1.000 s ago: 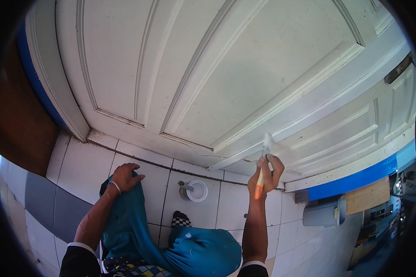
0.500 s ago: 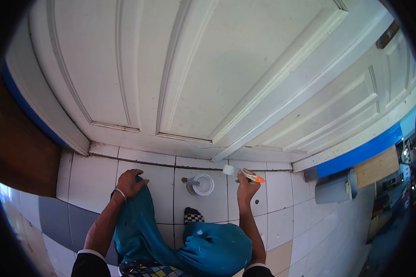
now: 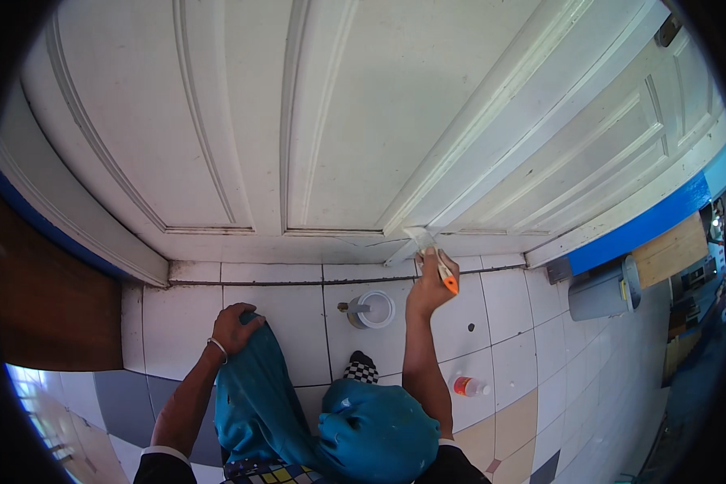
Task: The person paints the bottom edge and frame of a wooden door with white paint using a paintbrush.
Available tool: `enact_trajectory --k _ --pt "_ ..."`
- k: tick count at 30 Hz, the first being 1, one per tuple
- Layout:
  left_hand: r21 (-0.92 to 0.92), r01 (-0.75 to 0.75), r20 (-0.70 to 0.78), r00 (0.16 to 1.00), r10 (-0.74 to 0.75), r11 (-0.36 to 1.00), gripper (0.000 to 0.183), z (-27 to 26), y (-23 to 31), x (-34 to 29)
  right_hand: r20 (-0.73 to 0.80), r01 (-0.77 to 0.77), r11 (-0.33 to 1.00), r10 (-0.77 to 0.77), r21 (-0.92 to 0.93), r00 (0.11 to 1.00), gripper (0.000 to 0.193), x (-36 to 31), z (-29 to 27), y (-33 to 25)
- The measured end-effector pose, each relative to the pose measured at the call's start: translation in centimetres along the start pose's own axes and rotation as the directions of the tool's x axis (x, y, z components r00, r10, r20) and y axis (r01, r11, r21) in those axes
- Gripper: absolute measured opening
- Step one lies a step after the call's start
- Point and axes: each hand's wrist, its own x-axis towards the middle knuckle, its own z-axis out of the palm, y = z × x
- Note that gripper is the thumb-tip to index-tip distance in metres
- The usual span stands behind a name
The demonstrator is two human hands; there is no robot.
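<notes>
My right hand (image 3: pixel 431 284) is closed around a paintbrush (image 3: pixel 448 282) with an orange-tipped handle. Its white bristles meet the lower part of the white panelled door (image 3: pixel 355 145), close to the raised strip where two door leaves join. My left hand (image 3: pixel 238 327) rests on my left knee, fingers bent over the teal trousers and holding no object. On the tiles between my hands and the door stands an open tub of white paint (image 3: pixel 372 310). A second tool (image 3: pixel 353 307), with a flat greyish part, lies across the tub's left rim.
A small clear bottle with a red label (image 3: pixel 470 386) lies on the tiled floor right of my right forearm. Farther right are a grey bin (image 3: pixel 601 294) and a wooden board (image 3: pixel 668 250). A brown panel (image 3: pixel 56 298) stands at the left.
My right hand has raised the paintbrush from above the floor near the tub to the door's bottom. The view has shifted, bringing the bottle into sight. My left hand stays on the knee.
</notes>
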Motion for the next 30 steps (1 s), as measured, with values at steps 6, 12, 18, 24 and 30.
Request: enact_trajectory --k 6,12,18,24,30 --pt "-0.015 -0.017 0.023 1.0 0.017 1.0 0.054 -0.3 -0.2 0.1 0.047 -0.12 0.992 0.122 -0.046 0.991 0.027 -2.9 -5.4 -0.9" --pt "-0.006 -0.057 0.041 0.998 0.057 0.998 0.055 -0.5 -0.8 0.0 0.077 -0.063 0.991 0.072 -0.118 0.994 0.018 -4.0 -7.2 -0.1" --pt "-0.033 -0.048 0.048 0.998 0.05 0.998 0.055 -0.5 -0.4 -0.1 0.151 0.171 0.959 -0.139 -0.226 0.979 0.016 -2.9 -5.2 1.7" --pt "-0.047 -0.061 -0.004 0.998 0.061 0.997 0.054 -0.9 -0.8 -0.3 0.038 -0.357 0.92 0.367 -0.159 0.929 0.034 -1.0 -3.6 2.6" --pt "-0.041 -0.028 0.003 1.0 0.028 0.999 0.055 -0.9 -0.9 -0.1 0.283 -0.489 0.853 0.522 -0.183 0.804 0.063 -1.8 -0.8 3.8"
